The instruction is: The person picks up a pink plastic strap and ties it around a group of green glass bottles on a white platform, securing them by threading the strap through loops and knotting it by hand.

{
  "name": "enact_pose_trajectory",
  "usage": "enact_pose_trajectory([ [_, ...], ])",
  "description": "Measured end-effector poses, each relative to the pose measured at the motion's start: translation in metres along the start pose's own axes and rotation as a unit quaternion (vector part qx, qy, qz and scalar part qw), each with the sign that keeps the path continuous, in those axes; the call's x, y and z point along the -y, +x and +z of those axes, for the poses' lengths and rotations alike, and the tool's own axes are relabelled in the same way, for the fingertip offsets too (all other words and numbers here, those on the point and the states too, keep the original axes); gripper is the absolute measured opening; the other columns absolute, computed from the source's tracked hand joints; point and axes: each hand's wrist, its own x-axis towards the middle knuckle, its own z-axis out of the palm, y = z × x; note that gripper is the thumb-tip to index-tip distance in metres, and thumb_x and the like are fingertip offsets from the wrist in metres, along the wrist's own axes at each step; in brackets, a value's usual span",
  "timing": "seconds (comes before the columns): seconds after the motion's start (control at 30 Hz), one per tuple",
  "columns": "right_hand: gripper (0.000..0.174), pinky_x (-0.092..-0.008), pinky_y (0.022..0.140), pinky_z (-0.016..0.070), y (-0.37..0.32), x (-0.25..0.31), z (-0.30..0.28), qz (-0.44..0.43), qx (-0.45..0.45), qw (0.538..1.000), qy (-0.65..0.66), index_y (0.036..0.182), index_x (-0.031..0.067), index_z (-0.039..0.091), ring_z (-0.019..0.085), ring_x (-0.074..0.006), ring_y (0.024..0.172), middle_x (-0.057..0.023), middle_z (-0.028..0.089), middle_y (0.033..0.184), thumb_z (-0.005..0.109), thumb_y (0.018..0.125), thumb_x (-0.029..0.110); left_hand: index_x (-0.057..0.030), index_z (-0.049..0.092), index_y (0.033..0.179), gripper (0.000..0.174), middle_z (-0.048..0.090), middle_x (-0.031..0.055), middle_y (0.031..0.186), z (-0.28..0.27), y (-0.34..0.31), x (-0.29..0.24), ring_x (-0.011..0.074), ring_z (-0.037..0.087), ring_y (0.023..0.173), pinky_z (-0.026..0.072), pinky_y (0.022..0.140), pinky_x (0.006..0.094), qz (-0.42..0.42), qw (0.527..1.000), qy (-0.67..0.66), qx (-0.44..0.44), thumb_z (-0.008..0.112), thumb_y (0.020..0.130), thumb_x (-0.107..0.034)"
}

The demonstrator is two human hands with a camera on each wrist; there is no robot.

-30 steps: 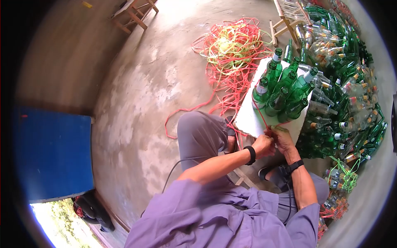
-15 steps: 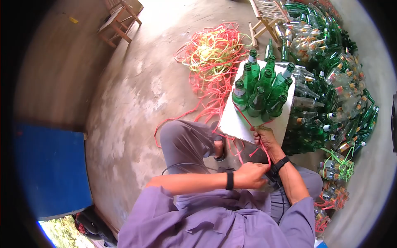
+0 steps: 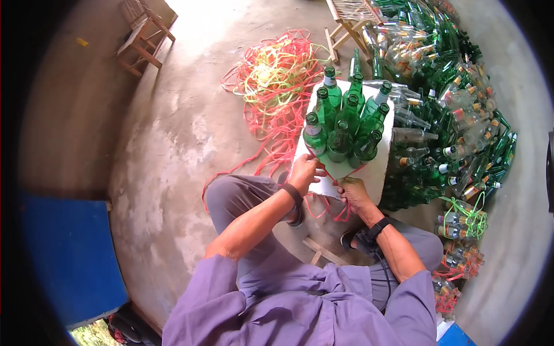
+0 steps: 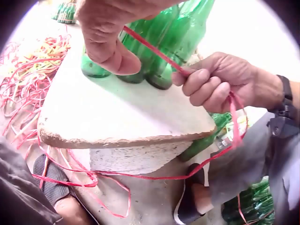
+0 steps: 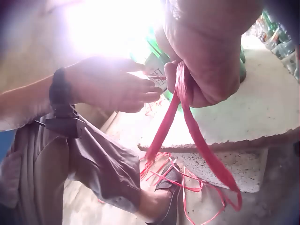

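Observation:
Several green glass beer bottles (image 3: 340,141) stand bunched upright on a white foam block (image 3: 375,173), with a red plastic strap (image 4: 154,49) round them low down. My right hand (image 3: 355,193) grips the strap just in front of the bunch; in the right wrist view a loop of it hangs below the curled fingers. At the front left bottle is my left hand (image 3: 306,173), right beside the taut stretch of strap. Its thumb and fingers stand apart in the left wrist view, with the strap passing behind them.
A tangled heap of red and yellow strap (image 3: 271,81) lies on the floor at left. Piled bottles (image 3: 456,132) line the right wall, some tied in bundles. A wooden chair (image 3: 141,43) and a stool (image 3: 346,26) stand farther back.
My left hand pulled back toward the right forearm with the strap, then moved forward to the front left bottle. The right hand keeps its grip by the bottles. The head view has shifted.

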Motion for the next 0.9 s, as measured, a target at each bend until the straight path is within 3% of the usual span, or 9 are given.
enact_pose_trajectory([
  [0.07, 0.021, -0.0199, 0.04, 0.0356, 0.001, -0.002, 0.001, -0.003, -0.002, 1.0, -0.008, 0.094, -0.0013, 0.063, 0.043, -0.0058, 0.046, 0.0022, 0.051, 0.065, 0.057, 0.096, 0.018, 0.0001, 0.058, 0.106, 0.024, 0.068, 0.0114, 0.097, -0.009, 0.011, 0.009, 0.0199, 0.069, 0.079, 0.0508, 0.064, 0.03, 0.012, 0.997, -0.056, 0.046, 0.053, 0.092, -0.019],
  [0.23, 0.021, -0.0202, 0.041, 0.0378, 0.006, -0.006, 0.003, 0.004, 0.0, 1.0, -0.01, 0.09, -0.0003, 0.063, 0.045, -0.0062, 0.047, 0.0017, 0.052, 0.064, 0.056, 0.097, 0.018, -0.0087, 0.061, 0.093, 0.017, 0.067, 0.0046, 0.082, -0.011, 0.021, 0.01, 0.015, 0.066, 0.072, 0.0473, 0.063, 0.027, 0.024, 0.998, -0.047, 0.023, 0.054, 0.093, -0.024],
  [0.33, 0.022, -0.0216, 0.043, 0.0411, 0.007, -0.008, 0.009, 0.004, 0.004, 1.0, -0.026, 0.088, -0.0005, 0.064, 0.049, -0.0076, 0.048, -0.0003, 0.055, 0.064, 0.056, 0.097, 0.019, -0.0091, 0.06, 0.091, 0.014, 0.066, 0.0033, 0.079, -0.015, 0.033, 0.015, 0.0147, 0.065, 0.07, 0.0469, 0.063, 0.0272, 0.026, 0.997, 0.014, -0.067, 0.055, 0.092, -0.022],
  [0.53, 0.03, -0.027, 0.047, 0.0458, 0.014, -0.021, 0.005, -0.042, -0.044, 0.986, -0.156, 0.079, -0.0032, 0.064, 0.06, -0.011, 0.054, -0.0055, 0.063, 0.068, 0.056, 0.095, 0.02, -0.0067, 0.061, 0.095, 0.015, 0.067, 0.0049, 0.086, -0.018, 0.046, 0.019, 0.0162, 0.065, 0.077, 0.049, 0.066, 0.0312, 0.006, 0.999, 0.032, -0.026, 0.054, 0.088, -0.018],
  [0.6, 0.033, -0.039, 0.056, 0.0514, 0.013, -0.02, 0.0, -0.072, -0.06, 0.955, -0.281, 0.076, -0.002, 0.064, 0.066, -0.0251, 0.058, -0.0162, 0.067, 0.07, 0.053, 0.093, 0.025, -0.0062, 0.062, 0.096, 0.018, 0.067, 0.0052, 0.087, -0.016, 0.042, 0.014, 0.017, 0.066, 0.079, 0.0495, 0.067, 0.0319, 0.022, 0.999, 0.044, 0.02, 0.054, 0.087, -0.019],
  [0.63, 0.033, -0.039, 0.056, 0.0514, 0.01, -0.019, -0.003, -0.068, -0.063, 0.955, -0.28, 0.076, -0.002, 0.064, 0.066, -0.0251, 0.058, -0.0162, 0.067, 0.07, 0.053, 0.093, 0.025, -0.0057, 0.063, 0.097, 0.019, 0.067, 0.0057, 0.088, -0.019, 0.045, 0.02, 0.0172, 0.066, 0.08, 0.0498, 0.068, 0.0323, 0.032, 0.998, 0.046, 0.031, 0.055, 0.087, -0.02],
  [0.7, 0.031, -0.0483, 0.067, 0.0523, 0.008, -0.016, -0.006, -0.196, -0.131, 0.835, -0.497, 0.079, -0.0011, 0.066, 0.067, -0.0377, 0.07, -0.0234, 0.067, 0.075, 0.051, 0.088, 0.024, -0.0055, 0.063, 0.097, 0.019, 0.067, 0.0058, 0.088, -0.018, 0.051, 0.023, 0.0172, 0.066, 0.08, 0.0496, 0.068, 0.0321, 0.028, 0.997, 0.066, 0.024, 0.055, 0.086, -0.019],
  [0.8, 0.033, -0.0515, 0.073, 0.0501, 0.003, -0.013, -0.008, -0.181, -0.125, 0.839, -0.497, 0.08, -0.0007, 0.066, 0.061, -0.0478, 0.076, -0.0261, 0.064, 0.076, 0.052, 0.087, 0.028, -0.0057, 0.063, 0.099, 0.019, 0.068, 0.0054, 0.088, -0.017, 0.056, 0.027, 0.0162, 0.066, 0.079, 0.049, 0.068, 0.0309, 0.03, 0.996, 0.081, 0.013, 0.054, 0.086, -0.017],
  [0.9, 0.032, -0.0527, 0.073, 0.0497, -0.003, -0.009, -0.005, -0.182, -0.138, 0.806, -0.545, 0.082, -0.0008, 0.066, 0.062, -0.0466, 0.077, -0.0248, 0.065, 0.077, 0.051, 0.087, 0.027, -0.0015, 0.064, 0.094, 0.019, 0.068, 0.0096, 0.089, -0.02, 0.058, 0.031, 0.0181, 0.066, 0.077, 0.0493, 0.068, 0.0334, 0.055, 0.993, 0.109, -0.01, 0.053, 0.084, -0.013],
])
